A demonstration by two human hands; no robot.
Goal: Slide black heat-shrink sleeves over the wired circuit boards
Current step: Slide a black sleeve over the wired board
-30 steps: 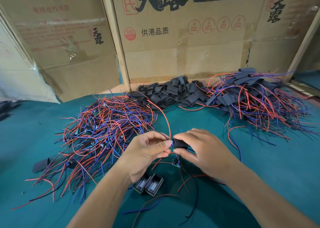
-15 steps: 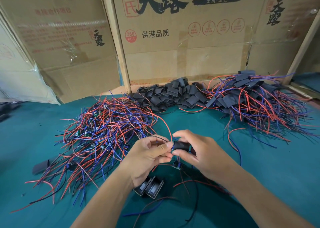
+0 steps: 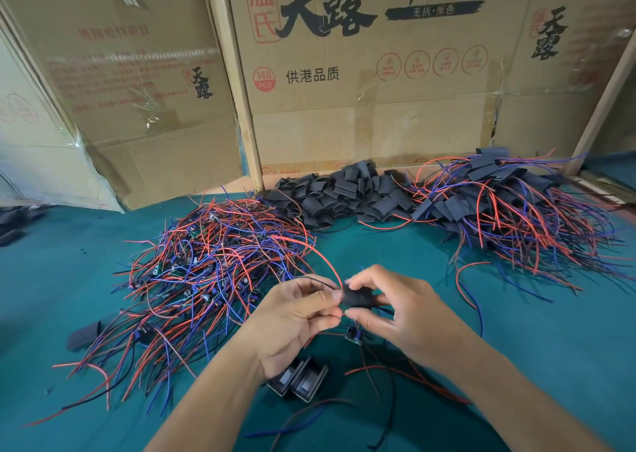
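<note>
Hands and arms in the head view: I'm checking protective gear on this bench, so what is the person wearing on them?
Nothing that shows. The left hand and right hand are bare: no gloves, rings, finger cots or tape. Both forearms are uncovered down to the bottom edge of the picture, with no sleeve, watch, bracelet or wrist strap in view. Anything worn above that edge is out of sight.

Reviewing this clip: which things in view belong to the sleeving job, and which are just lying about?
Job:
- black sleeve, pinched by right hand
- wires held by left hand
- unsleeved wired boards
- spare sleeves
- sleeved pile

Lying about:
- cardboard boxes
- two black parts under the left wrist
- dark items at far left
</note>
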